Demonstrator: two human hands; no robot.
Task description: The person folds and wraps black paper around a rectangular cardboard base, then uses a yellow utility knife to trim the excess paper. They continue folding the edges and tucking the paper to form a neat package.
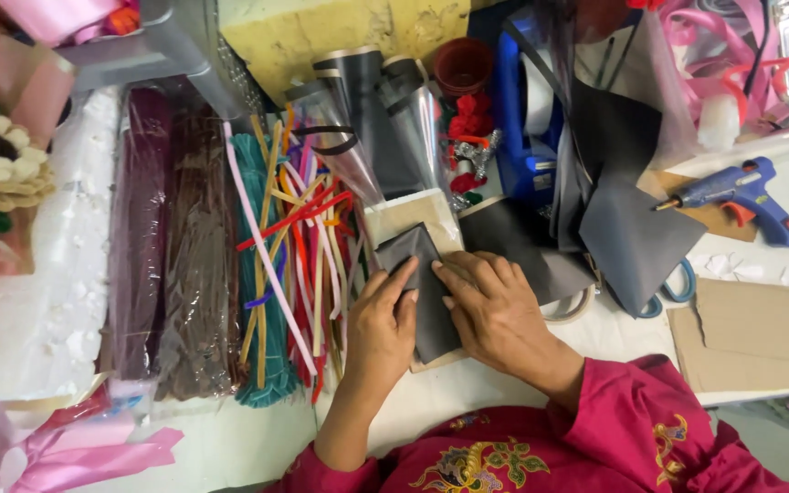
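Left hand (383, 321) and right hand (493, 309) spread flat, pressing a folded dark grey paper sheet (422, 292) onto a pale wooden board (413, 217), mid white tabletop (468, 383), colourful pipe cleaners (294, 246) just left, blue glue gun (746, 187) toward the right edge.

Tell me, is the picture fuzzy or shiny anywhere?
In the head view, the hands, left hand and right hand, look fairly sharp on the dark grey folded sheet; the clear plastic wrap over the stick bundles shows soft glare; the corners look bent and a little blurry; shadows are faint.
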